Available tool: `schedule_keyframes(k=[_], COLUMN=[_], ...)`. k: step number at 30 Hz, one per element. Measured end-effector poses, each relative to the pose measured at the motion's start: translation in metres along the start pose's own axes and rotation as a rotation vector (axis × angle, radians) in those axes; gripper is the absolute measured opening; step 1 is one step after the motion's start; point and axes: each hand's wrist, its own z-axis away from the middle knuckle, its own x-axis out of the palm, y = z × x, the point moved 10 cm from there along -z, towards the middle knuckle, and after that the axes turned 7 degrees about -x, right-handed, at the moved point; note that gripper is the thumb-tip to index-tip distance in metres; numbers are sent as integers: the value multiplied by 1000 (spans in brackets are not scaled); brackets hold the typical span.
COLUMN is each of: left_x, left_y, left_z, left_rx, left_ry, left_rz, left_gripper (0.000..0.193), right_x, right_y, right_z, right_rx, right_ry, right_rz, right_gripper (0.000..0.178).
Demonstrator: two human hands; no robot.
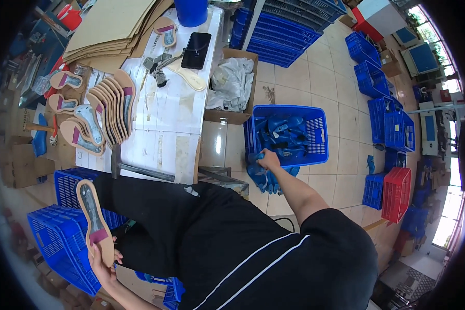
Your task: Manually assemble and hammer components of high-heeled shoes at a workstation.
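Note:
At the lower left my left hand (102, 264) grips the heel end of a tan insole (91, 207), held upright. The insole has a grey strip down its middle and a purple patch near the heel. My right arm reaches out to a blue crate (319, 137) on the floor, filled with glossy blue shoe lasts (281, 125). Over the crate's near left corner, the fingers of my right hand (268, 159) are closed around a blue shoe last (253, 157), its shape partly hidden. More blue pieces (268, 181) bunch up just outside the crate.
On the white worktable (163, 142) are a row of stacked insoles (111, 106), cardboard sheets (108, 31), a phone (196, 50) and a hammer (39, 127). A carton of white cloth (232, 82) stands beside it. Blue crates (62, 243) flank my legs; a red crate (397, 194) stands far right.

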Motion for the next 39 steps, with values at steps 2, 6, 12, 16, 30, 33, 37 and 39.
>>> schedule_keyframes(k=[2, 6, 12, 16, 30, 33, 37, 39], left_x=[-15, -43, -46, -54, -61, -57, -60, -58], left_y=[-7, -36, -53, -72, -82, -83, -83, -86], left_z=[10, 25, 38, 49, 54, 51, 61, 62], left_rx=[-7, -30, -18, -36, -84, -91, -63, -60], left_ry=[55, 155, 221, 245, 344, 351, 352, 376], left_rz=[33, 109, 160, 196, 220, 223, 191, 222], left_gripper=[52, 51, 54, 55, 54, 55, 56, 55], right_x=[29, 100, 128, 127, 103, 88, 73, 63], right_y=[-10, -5, -59, -73, -50, -40, -39, -31], right_z=[8, -27, -35, -41, -47, -51, -51, -56], right_rx=[76, 71, 73, 42, 237, 276, 344, 292], right_ry=[-113, -126, -165, -270, -73, 91, 219, 251], right_rz=[-242, -185, 66, 112, -67, -119, -227, -221], right_gripper=[50, 58, 62, 59, 48, 36, 30, 23])
